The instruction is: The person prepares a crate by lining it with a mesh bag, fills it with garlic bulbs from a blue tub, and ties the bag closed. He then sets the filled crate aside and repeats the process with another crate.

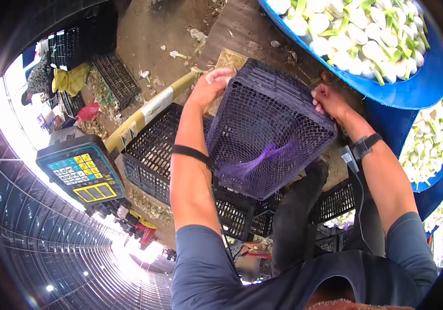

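A black plastic crate (278,88) with a purple mesh net (255,163) over its opening is tilted in front of me. The net gathers into a knot near the crate's lower part. My left hand (216,82) is at the crate's upper left edge, with its fingers curled at the net's rim. At the upper right edge, my right hand (327,99) has its fingers bent in a pinch at the net's border. Both hands touch or nearly touch the crate's sides.
Blue tubs (355,90) of white bulbs with green stems stand on the right. A scale display (81,173) on a yellow bar and another black crate (151,150) are at left. More crates lie below, near my legs. A person (38,77) is at the far left.
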`<state>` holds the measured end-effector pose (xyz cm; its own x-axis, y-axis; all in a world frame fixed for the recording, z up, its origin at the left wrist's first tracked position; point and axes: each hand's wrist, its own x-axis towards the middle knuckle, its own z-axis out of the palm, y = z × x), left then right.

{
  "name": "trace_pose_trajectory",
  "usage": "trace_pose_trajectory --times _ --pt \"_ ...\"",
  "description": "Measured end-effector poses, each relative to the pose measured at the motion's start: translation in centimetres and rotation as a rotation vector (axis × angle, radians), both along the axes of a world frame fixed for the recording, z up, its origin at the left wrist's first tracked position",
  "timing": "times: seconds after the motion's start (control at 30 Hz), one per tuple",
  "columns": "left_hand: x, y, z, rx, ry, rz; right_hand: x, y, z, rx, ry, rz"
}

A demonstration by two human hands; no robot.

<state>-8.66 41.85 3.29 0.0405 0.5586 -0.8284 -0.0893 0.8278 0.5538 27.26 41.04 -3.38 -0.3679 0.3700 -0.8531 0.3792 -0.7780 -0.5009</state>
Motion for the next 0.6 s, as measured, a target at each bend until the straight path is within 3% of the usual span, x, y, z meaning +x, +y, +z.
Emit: trace_pose_trajectory --times 0.03,0.1,0.13,0.17,0.23,0.27,0.3,0.33,0.37,0.43,0.5,0.53,0.6 --pt "-0.2 0.3 -0.6 0.005 0.000 -0.001 -0.3 0.4 0.0 -0.029 -0.102 0.029" --pt "-0.3 1.3 -2.4 0.136 0.444 -0.152 -0.8 0.4 -2.0 -0.019 -0.070 0.106" --pt "0.1 1.6 -4.2 0.297 0.471 -0.147 -0.8 0.6 -2.8 -0.018 -0.039 0.181" --pt "-0.1 1.5 -5.4 0.292 0.467 -0.136 -0.5 0.6 -3.4 -0.022 -0.044 0.193" --pt "0.6 1.9 -4.8 0.305 0.464 -0.377 -0.1 0.7 -2.1 -0.024 0.107 0.018" --pt "0.7 1.0 -3.7 0.204 0.544 -0.283 0.9 0.5 -0.8 0.223 0.028 0.053" --pt "0.0 -0.6 -3.0 0.192 0.429 -0.034 1.6 -0.3 0.7 0.223 0.019 0.049" --pt "-0.9 -1.9 -2.4 0.183 0.305 0.209 2.5 -0.8 2.2 0.380 -0.042 -0.009" --pt "-1.1 -3.6 -0.6 0.176 0.393 0.346 3.3 -1.3 3.8 0.537 -0.103 -0.064" --pt "-1.3 -7.8 3.3 0.391 0.816 0.180 3.3 -2.6 9.0 0.782 -0.178 0.260" --pt "1.3 -12.2 7.0 0.463 1.075 0.096 2.4 -4.6 9.7 0.796 -0.238 0.259" --pt "2.8 -14.7 8.8 0.428 1.303 -0.070 2.3 -5.3 9.2 0.798 -0.332 0.257" --pt "5.9 -20.2 11.3 0.357 1.446 -0.106 2.3 -5.7 9.1 0.707 -0.304 0.240"
